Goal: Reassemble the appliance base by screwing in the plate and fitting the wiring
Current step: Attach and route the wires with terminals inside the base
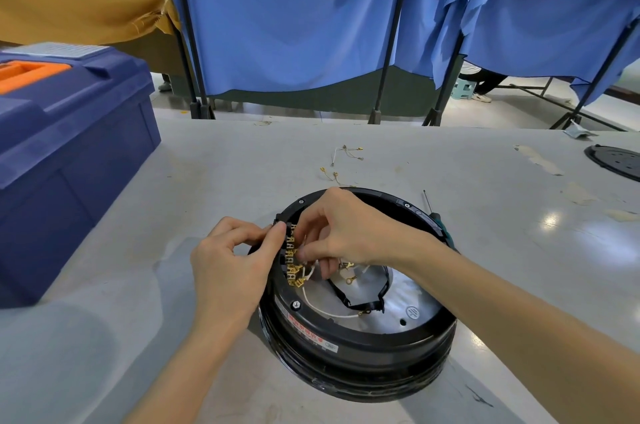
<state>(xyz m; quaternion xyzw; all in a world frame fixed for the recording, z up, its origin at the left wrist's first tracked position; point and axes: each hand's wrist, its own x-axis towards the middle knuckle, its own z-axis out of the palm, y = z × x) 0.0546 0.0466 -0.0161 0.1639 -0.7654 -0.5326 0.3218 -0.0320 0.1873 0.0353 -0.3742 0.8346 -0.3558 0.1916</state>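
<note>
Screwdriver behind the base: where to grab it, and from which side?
Take the screwdriver by its green handle, coming from the right and above. It lies flat on the table close beside the base, whose wall blocks the left. The thin shaft, pointing away, probably offers little grip. The handle's near end is hidden.

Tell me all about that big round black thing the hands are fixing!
The appliance base is a round black plastic ring, like a fat tyre, lying flat on the grey table. Inside sits a shiny metal plate with white wires and a black band. A terminal block with brass tabs stands at its rim; the left hand pinches it, and the right hand pinches the wires there.
</note>
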